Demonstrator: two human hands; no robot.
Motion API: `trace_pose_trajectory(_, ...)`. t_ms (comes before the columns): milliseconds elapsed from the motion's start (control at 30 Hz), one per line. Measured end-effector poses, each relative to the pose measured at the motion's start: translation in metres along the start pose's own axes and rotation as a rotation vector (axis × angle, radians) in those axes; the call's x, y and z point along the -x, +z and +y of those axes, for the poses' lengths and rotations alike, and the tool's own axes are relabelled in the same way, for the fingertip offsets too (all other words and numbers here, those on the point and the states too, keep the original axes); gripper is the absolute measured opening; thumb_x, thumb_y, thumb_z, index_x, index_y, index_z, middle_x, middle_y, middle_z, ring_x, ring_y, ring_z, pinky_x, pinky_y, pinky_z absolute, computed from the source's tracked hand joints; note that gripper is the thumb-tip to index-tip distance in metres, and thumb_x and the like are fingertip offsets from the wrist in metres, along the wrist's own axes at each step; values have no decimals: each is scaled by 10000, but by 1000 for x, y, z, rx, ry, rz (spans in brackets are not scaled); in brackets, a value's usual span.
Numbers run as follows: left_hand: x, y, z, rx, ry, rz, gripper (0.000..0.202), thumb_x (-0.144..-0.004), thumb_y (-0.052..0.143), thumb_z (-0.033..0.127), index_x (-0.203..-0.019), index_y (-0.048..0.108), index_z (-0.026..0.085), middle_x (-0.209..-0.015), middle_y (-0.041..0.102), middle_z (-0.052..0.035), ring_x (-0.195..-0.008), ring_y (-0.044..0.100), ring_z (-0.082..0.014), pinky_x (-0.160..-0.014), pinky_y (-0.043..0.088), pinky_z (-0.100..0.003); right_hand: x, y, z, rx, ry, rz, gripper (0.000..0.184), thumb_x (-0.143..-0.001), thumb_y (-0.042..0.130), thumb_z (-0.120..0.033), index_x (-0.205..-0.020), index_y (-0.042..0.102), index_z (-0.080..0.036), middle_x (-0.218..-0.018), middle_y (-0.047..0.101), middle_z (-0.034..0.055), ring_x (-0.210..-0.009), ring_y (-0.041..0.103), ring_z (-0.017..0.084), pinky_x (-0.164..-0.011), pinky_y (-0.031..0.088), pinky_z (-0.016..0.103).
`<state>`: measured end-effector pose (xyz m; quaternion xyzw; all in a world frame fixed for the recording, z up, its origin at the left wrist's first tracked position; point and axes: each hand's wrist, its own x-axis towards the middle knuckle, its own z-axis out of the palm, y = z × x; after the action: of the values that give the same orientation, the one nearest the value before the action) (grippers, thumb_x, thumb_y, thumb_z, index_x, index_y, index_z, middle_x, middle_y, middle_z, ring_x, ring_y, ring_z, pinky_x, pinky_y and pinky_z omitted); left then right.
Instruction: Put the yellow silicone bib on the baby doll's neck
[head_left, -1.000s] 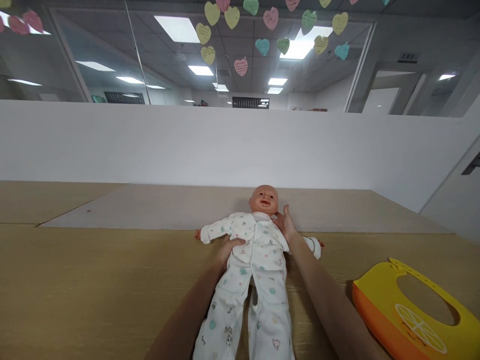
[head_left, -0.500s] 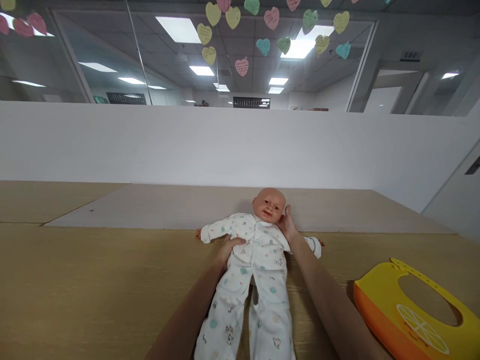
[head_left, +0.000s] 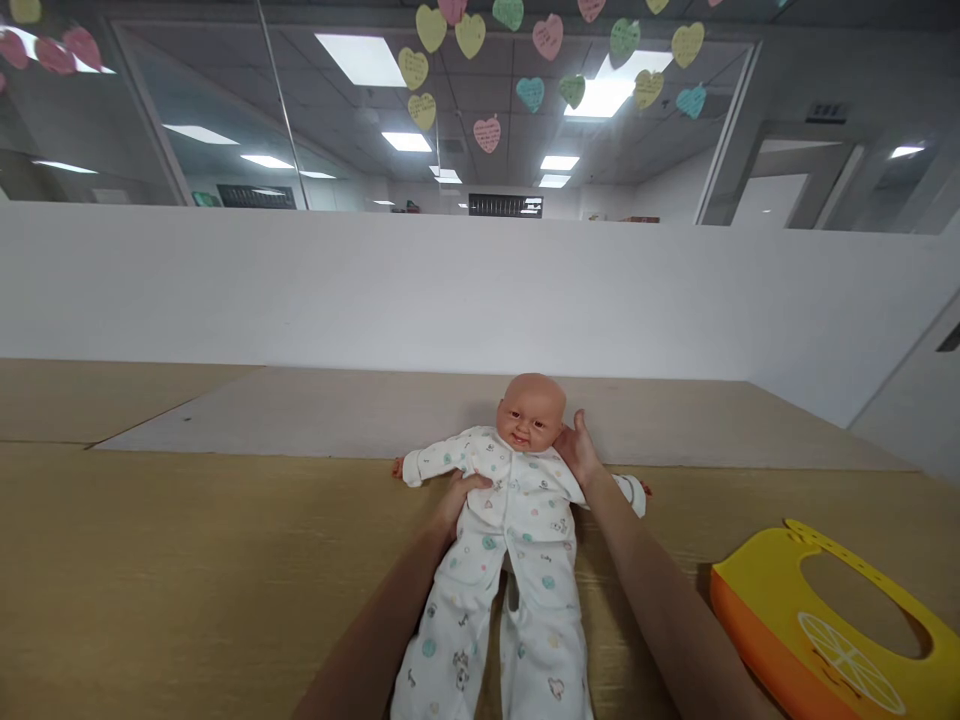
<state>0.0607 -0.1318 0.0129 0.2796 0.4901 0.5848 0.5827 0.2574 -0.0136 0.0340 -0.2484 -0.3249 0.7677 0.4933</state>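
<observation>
A baby doll (head_left: pixel 517 510) in white printed pajamas lies face up on the wooden table, its head toward the wall and its arms spread. My left hand (head_left: pixel 463 492) grips the side of its chest, the thumb resting on the front and the other fingers hidden beneath the body. At the doll's neck, my right hand (head_left: pixel 579 450) is tucked behind the head and shoulder, thumb pointing up; most of its fingers are out of sight.
A yellow and orange bib (head_left: pixel 780 600) with a citrus-slice print lies on the table (head_left: pixel 187 560) at the right. Behind the table stands a white wall (head_left: pixel 375 290) with windows above, dotted with heart-shaped notes (head_left: pixel 487 134).
The doll's head has tipped slightly to the left, away from my right hand's thumb. My left hand keeps its hold on the chest. The camera view has shifted a little.
</observation>
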Motion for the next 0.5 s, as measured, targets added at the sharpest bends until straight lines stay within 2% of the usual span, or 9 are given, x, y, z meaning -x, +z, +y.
trace_pose_trajectory(133, -1, -1, -1, 7, 2, -3, 342, -651, 637, 108, -969, 543, 189, -826, 651, -18, -739, 633, -195, -650, 511, -282, 0, 5, 1, -1, 38, -4, 730, -891, 136, -696, -1103, 571, -148, -1003, 691, 154, -975, 641, 255, -935, 479, 423)
trace_pose_trajectory(300, 2, 0, 2, -15, -6, 7, 325, -655, 634, 110, -957, 531, 176, -808, 636, -16, -708, 629, -173, -614, 505, -261, 3, 5, 1, 45, 131, 75, 750, -872, 117, -722, -1047, 545, -131, -788, 678, 143, -754, 654, 246, -801, 512, 382)
trace_pose_trajectory(400, -1, -1, -1, -6, -12, -4, 368, -647, 642, 120, -992, 525, 177, -839, 644, -25, -728, 635, -183, -627, 509, -273, 6, 1, 0, 88, 146, 12, 717, -849, 115, -753, -1041, 518, -192, -726, 662, 92, -646, 637, 233, -728, 510, 375)
trace_pose_trajectory(500, -5, -3, -5, -1, -8, -20, 387, -647, 632, 124, -1013, 519, 178, -839, 641, -24, -734, 633, -189, -640, 510, -283, 5, -2, -1, 73, 129, -37, 675, -857, 122, -745, -1015, 511, -216, -705, 657, 64, -624, 634, 225, -738, 515, 391)
